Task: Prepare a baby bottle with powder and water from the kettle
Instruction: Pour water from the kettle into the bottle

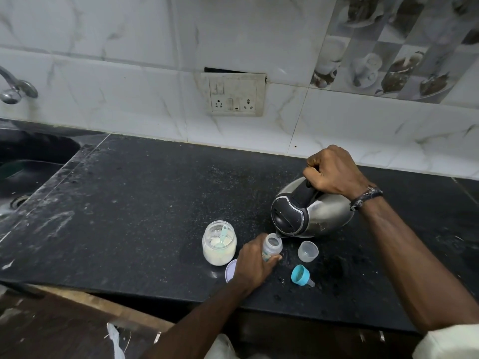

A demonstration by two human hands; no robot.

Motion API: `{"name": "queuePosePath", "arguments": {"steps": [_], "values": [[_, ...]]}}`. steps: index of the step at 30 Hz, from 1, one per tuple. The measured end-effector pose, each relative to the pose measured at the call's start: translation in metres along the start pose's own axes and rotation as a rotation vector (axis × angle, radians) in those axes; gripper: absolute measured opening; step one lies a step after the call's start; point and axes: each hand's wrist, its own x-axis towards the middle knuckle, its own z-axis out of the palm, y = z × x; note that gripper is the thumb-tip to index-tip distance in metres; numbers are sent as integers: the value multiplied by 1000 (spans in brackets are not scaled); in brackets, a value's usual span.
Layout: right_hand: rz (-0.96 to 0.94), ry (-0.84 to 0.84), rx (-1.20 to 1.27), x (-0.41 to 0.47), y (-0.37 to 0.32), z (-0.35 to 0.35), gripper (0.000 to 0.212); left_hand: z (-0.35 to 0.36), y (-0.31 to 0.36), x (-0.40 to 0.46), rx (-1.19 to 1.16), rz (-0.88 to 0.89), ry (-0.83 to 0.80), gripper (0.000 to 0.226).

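two hands are being used at the black counter (145,193): the steel kettle (311,211) is being gripped by its black handle in the right hand (334,172) and tilted, its spout being held at the mouth of the open baby bottle (272,246), which is being clasped low around its body by the left hand (255,265); the powder jar (219,242), with a scoop inside, is being kept just left of the bottle, the clear cap (308,251) and blue teat ring (300,274) lying to the bottle's right

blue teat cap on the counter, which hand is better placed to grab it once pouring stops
Left, probably. The left hand holding the bottle sits nearer the blue teat cap; the right hand grips the kettle.
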Motion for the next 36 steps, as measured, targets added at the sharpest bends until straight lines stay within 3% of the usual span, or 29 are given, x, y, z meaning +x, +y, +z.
{"name": "queuePosePath", "arguments": {"steps": [13, 36], "values": [[-24, 16, -35, -4, -17, -11, 28, -1, 0, 1, 24, -4, -22, 46], [34, -29, -56, -5, -20, -11, 37, 0, -3, 2, 47, -2, -27, 47]]}}
